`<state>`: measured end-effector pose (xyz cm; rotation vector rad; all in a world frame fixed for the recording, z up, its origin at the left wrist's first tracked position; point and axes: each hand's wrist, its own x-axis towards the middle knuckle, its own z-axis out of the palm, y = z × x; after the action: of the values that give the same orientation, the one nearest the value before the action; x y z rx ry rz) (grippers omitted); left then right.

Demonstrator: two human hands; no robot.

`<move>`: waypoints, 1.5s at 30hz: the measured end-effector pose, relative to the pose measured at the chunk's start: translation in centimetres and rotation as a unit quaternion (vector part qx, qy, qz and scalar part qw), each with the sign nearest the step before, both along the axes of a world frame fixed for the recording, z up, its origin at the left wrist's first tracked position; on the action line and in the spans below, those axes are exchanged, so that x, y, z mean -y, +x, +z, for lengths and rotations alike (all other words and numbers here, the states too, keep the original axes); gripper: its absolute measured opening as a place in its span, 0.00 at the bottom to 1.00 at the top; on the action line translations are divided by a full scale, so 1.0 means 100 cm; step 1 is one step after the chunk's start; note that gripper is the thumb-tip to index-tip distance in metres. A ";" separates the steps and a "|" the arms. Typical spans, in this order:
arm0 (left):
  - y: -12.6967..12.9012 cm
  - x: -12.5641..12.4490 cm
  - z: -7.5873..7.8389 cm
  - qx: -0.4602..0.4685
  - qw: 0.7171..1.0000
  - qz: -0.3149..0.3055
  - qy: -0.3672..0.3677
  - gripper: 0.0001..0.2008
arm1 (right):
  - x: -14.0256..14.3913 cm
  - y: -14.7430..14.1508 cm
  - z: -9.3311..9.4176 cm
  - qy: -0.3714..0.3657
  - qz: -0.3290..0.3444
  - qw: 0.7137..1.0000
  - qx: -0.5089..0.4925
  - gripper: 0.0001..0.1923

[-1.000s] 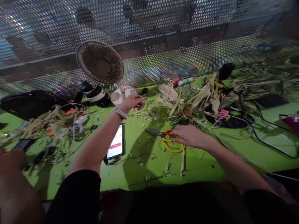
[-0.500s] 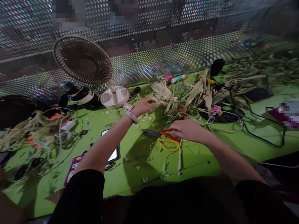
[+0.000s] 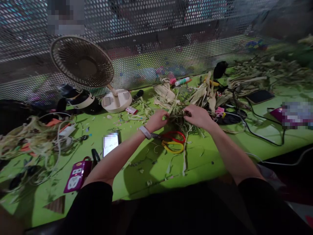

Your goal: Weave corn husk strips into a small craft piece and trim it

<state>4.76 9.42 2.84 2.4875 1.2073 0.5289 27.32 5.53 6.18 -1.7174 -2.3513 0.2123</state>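
Dried husk bundle point(image 3: 179, 115) — two hands, left hand point(image 3: 158, 119) and right hand point(image 3: 198, 116), gripping it.

Single head-worn view, looking forward and down from above the person's arms onto the green counter point(image 3: 207, 163); close range, mesh partition point(image 3: 156, 42) across the far edge. No second view.

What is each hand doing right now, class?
Left hand: closed on the tangled clump of dried green-brown husks.
Right hand: gripping the same clump.
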 end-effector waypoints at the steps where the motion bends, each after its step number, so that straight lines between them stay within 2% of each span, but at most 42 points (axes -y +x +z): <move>1: -0.004 -0.002 0.000 0.021 1.000 0.016 -0.001 0.04 | 0.000 0.000 0.001 0.019 -0.005 0.999 -0.028 0.12; 4: -0.013 -0.006 -0.001 0.069 0.995 0.062 -0.027 0.02 | -0.001 0.000 0.001 0.056 -0.013 0.992 -0.110 0.11; 7: -0.019 -0.006 -0.002 0.095 0.988 0.106 -0.064 0.05 | -0.003 0.002 -0.001 0.062 -0.016 0.981 -0.181 0.13; 10: -0.019 -0.001 0.002 0.139 0.980 0.123 -0.070 0.15 | -0.006 0.003 -0.005 0.057 -0.022 0.970 -0.235 0.14; 12: -0.015 0.004 0.006 0.180 0.977 0.106 -0.045 0.20 | -0.007 0.003 -0.008 0.055 -0.020 0.964 -0.261 0.14; 15: -0.002 0.013 0.011 0.222 0.973 0.060 -0.002 0.11 | -0.007 0.002 -0.009 0.055 -0.007 0.956 -0.289 0.14; 17: 0.009 0.017 0.011 0.222 0.974 0.041 0.015 0.10 | -0.007 0.001 -0.008 0.056 -0.003 0.951 -0.304 0.13; 20: 0.024 0.020 0.008 0.199 0.980 0.013 0.005 0.08 | -0.006 0.001 -0.006 0.057 -0.005 0.946 -0.320 0.13; 22: 0.028 0.020 0.009 0.230 0.973 0.012 -0.013 0.07 | -0.006 0.002 -0.005 0.051 -0.004 0.945 -0.322 0.14; 24: 0.026 0.019 0.014 0.298 0.953 0.023 -0.050 0.08 | -0.007 0.004 -0.004 0.032 0.007 0.948 -0.318 0.14; 26: 0.020 0.017 0.024 0.365 0.920 0.040 -0.139 0.09 | -0.008 0.007 -0.003 0.015 0.019 0.950 -0.312 0.14; 28: 0.013 0.016 0.033 0.384 0.892 0.017 -0.237 0.11 | -0.008 0.008 -0.003 0.018 0.026 0.950 -0.311 0.13; 29: 0.010 0.016 0.036 0.373 0.891 0.007 -0.258 0.12 | -0.008 0.008 -0.003 0.028 0.024 0.948 -0.315 0.13; 30: 0.009 0.017 0.038 0.348 0.905 0.011 -0.244 0.13 | -0.008 0.008 -0.003 0.039 0.023 0.946 -0.321 0.12; 31: 0.008 0.018 0.039 0.314 0.928 0.028 -0.200 0.13 | -0.008 0.008 -0.003 0.048 0.022 0.944 -0.327 0.12; 33: 0.008 0.021 0.037 0.236 0.966 0.093 -0.053 0.10 | -0.008 0.007 -0.003 0.057 0.020 0.940 -0.336 0.13; 35: 0.010 0.026 0.034 0.185 0.967 0.152 0.081 0.07 | -0.008 0.006 -0.004 0.057 0.019 0.939 -0.339 0.13; 36: 0.012 0.029 0.032 0.178 0.963 0.165 0.119 0.06 | -0.009 0.005 -0.004 0.057 0.020 0.939 -0.340 0.13; 38: 0.016 0.033 0.029 0.179 0.964 0.142 0.137 0.06 | -0.009 0.005 -0.004 0.058 0.023 0.938 -0.342 0.12; 41: 0.026 0.038 0.025 0.168 0.978 0.069 0.100 0.07 | -0.008 0.004 -0.003 0.060 0.030 0.938 -0.341 0.12; 45: 0.038 0.037 0.018 0.170 0.983 0.060 0.029 0.07 | -0.007 0.002 -0.003 0.061 0.029 0.940 -0.336 0.11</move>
<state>8.53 5.70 4.68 2.2562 1.2199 0.9890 27.57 6.23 5.85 -1.2484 -1.8568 0.5503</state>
